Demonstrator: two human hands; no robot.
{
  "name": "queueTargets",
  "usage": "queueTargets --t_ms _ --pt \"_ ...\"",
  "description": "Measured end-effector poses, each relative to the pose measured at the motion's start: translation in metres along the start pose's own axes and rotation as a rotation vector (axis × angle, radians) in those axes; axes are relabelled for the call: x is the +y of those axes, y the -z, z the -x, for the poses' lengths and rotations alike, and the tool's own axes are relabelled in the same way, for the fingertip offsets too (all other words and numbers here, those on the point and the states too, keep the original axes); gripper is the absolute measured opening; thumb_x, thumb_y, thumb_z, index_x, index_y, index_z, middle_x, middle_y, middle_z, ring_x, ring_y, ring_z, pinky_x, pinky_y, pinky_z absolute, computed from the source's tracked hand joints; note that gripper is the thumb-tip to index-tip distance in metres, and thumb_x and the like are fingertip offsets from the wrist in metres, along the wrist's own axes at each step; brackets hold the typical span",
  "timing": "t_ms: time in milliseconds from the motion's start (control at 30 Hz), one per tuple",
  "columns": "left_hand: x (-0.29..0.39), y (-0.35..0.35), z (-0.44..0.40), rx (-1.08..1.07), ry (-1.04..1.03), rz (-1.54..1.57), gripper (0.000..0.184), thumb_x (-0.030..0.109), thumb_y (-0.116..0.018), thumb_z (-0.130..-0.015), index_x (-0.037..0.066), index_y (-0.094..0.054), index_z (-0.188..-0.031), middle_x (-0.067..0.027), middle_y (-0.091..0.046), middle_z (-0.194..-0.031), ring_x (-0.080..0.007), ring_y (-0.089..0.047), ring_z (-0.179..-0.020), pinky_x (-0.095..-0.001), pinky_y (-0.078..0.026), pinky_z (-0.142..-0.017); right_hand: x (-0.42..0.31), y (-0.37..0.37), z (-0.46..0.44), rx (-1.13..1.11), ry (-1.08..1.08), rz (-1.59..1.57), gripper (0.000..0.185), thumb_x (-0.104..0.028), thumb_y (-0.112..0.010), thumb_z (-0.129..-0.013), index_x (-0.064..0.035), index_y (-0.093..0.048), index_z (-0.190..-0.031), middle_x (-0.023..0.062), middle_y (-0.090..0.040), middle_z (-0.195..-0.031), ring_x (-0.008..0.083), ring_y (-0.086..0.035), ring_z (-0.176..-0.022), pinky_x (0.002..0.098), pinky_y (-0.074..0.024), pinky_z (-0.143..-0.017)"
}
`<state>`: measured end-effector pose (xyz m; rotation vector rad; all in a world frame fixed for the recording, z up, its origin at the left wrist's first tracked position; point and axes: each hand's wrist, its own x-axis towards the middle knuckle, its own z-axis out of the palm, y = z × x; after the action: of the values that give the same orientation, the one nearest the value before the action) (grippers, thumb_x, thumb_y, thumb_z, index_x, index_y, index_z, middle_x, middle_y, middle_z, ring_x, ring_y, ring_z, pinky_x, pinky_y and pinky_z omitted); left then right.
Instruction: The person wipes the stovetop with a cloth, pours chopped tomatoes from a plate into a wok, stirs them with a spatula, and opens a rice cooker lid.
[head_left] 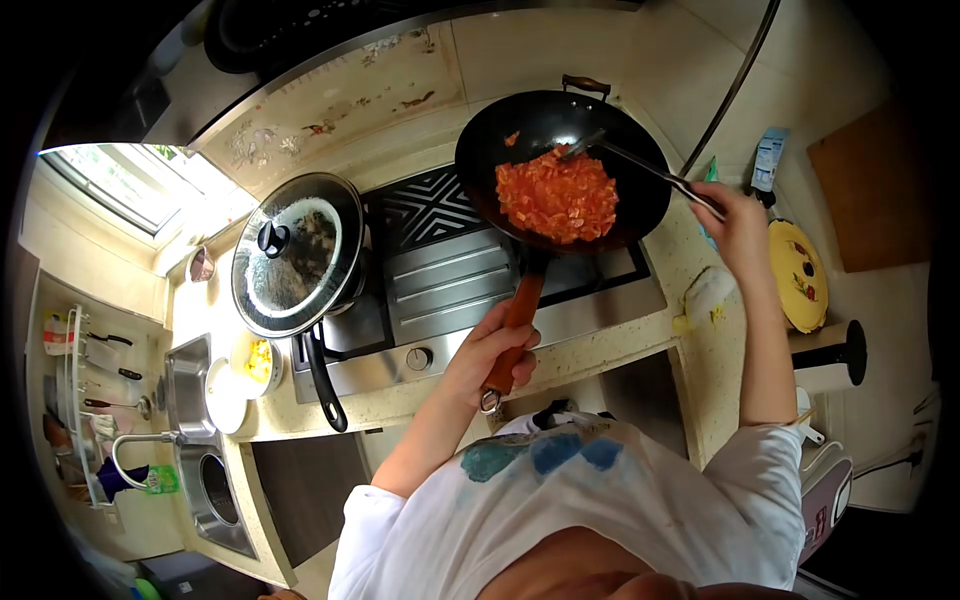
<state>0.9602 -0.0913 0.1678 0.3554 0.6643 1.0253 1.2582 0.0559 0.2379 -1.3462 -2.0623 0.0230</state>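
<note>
My left hand [492, 352] is wrapped round the wooden handle [522, 300] of a black wok [480, 150], which sits over the right part of the stove. Chopped red food, looking like tomato [560, 197], lies in the wok's middle. My right hand [733, 222], to the wok's right, grips the handle of a metal spatula [640, 163]. The spatula's head reaches into the wok at the top edge of the red food.
A lidded pan [298, 254] stands on the left burner, its handle [324, 385] pointing towards me. Left of it are a bowl of yellow food [259, 365], a white dish [228, 397] and a sink [190, 385]. A yellow round item [797, 275] is at the right.
</note>
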Motion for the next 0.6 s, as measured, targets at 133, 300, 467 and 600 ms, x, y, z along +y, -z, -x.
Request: queueTargets --t_ms 133,300,467,600 --pt "0.002 0.004 -0.011 0.023 0.003 -0.050 0.042 0.007 -0.053 -0.080 0.010 -0.039 -0.119 -0.0073 -0.049 -0.077 -0.0143 -0.045 -0.048 -0.0241 -0.032 -0.041 -0.001 0.005 0.016 -0.048 -0.078 -0.074 0.021 -0.010 -0.064 -0.073 -0.0051 -0.062 -0.094 0.0142 -0.063 -0.079 0.0259 -0.062 -0.071 0.0315 -0.0470 -0.063" --pt "0.003 0.006 -0.014 0.022 0.038 -0.001 0.044 0.004 -0.053 -0.078 0.011 -0.039 -0.120 -0.0071 -0.049 -0.075 -0.0162 -0.047 -0.048 -0.0265 -0.034 -0.041 0.000 0.004 0.031 -0.043 -0.174 -0.194 0.021 -0.009 -0.063 -0.073 -0.0038 -0.062 -0.093 0.0134 -0.064 -0.079 0.0240 -0.064 -0.072 0.0309 -0.0470 -0.064" --pt "0.002 0.010 -0.014 -0.018 0.053 0.035 0.045 0.008 -0.051 -0.081 0.014 -0.038 -0.124 -0.0071 -0.048 -0.081 -0.0134 -0.044 -0.048 -0.0230 -0.033 -0.041 -0.005 -0.023 0.058 -0.062 -0.236 -0.346 0.021 -0.007 -0.064 -0.075 -0.0008 -0.060 -0.094 0.0079 -0.065 -0.082 0.0128 -0.060 -0.074 0.0244 -0.0469 -0.067" --pt "0.004 0.005 -0.013 -0.046 0.040 -0.019 0.045 0.009 -0.048 -0.084 0.012 -0.034 -0.127 -0.0073 -0.045 -0.085 -0.0093 -0.040 -0.048 -0.0203 -0.032 -0.039 -0.009 -0.023 0.091 -0.034 -0.556 -0.883 0.027 -0.017 -0.064 -0.080 -0.0021 -0.058 -0.102 0.0036 -0.063 -0.080 0.0093 -0.057 -0.067 0.0210 -0.0440 -0.058"
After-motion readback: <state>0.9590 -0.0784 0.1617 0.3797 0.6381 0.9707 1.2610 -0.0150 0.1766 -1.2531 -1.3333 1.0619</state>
